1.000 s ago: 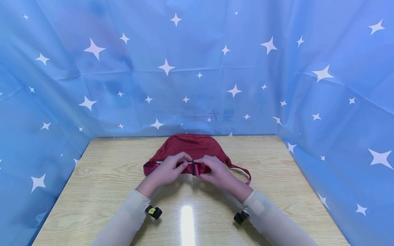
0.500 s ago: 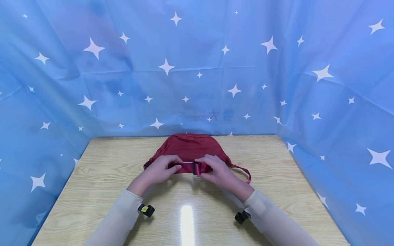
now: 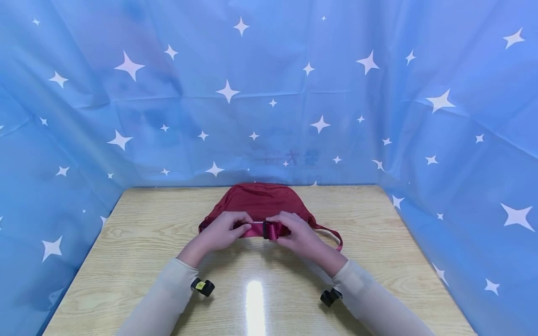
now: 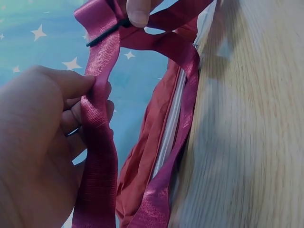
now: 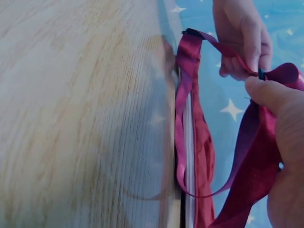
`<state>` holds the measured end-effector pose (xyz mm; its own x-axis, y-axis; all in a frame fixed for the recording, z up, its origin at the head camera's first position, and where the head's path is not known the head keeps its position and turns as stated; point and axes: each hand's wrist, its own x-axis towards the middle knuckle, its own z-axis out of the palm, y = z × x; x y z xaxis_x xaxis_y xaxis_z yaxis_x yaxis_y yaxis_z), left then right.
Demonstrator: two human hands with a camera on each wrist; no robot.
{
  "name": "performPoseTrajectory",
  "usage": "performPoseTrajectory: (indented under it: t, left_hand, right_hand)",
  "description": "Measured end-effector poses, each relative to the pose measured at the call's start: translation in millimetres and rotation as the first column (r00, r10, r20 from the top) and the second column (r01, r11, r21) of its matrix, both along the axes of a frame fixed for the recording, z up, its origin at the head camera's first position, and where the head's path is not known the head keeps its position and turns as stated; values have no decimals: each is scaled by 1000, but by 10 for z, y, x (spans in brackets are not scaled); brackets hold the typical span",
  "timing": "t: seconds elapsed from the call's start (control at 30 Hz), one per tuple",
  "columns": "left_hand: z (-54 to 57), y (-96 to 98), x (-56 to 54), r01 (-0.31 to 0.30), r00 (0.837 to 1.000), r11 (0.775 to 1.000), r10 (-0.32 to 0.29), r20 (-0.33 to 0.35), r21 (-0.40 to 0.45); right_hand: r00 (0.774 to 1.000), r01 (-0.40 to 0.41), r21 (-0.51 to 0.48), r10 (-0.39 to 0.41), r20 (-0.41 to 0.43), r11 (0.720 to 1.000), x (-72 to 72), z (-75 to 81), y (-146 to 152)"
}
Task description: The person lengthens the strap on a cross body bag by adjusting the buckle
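Light woodgrain counter [image 3: 151,228], dark-red fabric bag [image 3: 261,199] parked up by far edge. Left hand [image 3: 220,231] pinching shiny magenta strap [image 4: 100,123], right hand [image 3: 297,234] gripping it by narrow black slider [image 3: 265,230], bag just beyond both.

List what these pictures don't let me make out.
Whether the bag holds anything: head view, its outside hides the interior.
Part of the left hand: left wrist view, hidden behind the strap.
Part of the right hand: right wrist view, cut off by the right edge.
Lettering on the backdrop: head view, too faint to read.
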<state>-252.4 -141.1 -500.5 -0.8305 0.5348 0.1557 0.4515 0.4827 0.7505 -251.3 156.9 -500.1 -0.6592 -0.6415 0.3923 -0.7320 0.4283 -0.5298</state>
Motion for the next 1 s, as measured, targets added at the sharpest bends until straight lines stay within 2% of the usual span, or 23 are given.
performPoseTrajectory:
  t: [0.3, 0.53, 0.87, 1.0]
  left_hand:
    - [30, 121, 15, 20, 999, 999, -21, 29, 37]
    - [41, 208, 29, 41, 999, 996, -41, 5, 78]
    - [57, 277, 44, 42, 999, 996, -42, -13, 75]
    - [53, 292, 56, 41, 999, 997, -40, -14, 69]
  right_hand:
    - [999, -15, -10, 14, -43, 1000, -10, -35, -38]
    - [996, -30, -30, 27, -89, 999, -28, -62, -82]
    - [993, -38, -37, 34, -113, 999, -43, -92, -94]
    - [996, -33, -37, 29, -86, 999, -32, -91, -106]
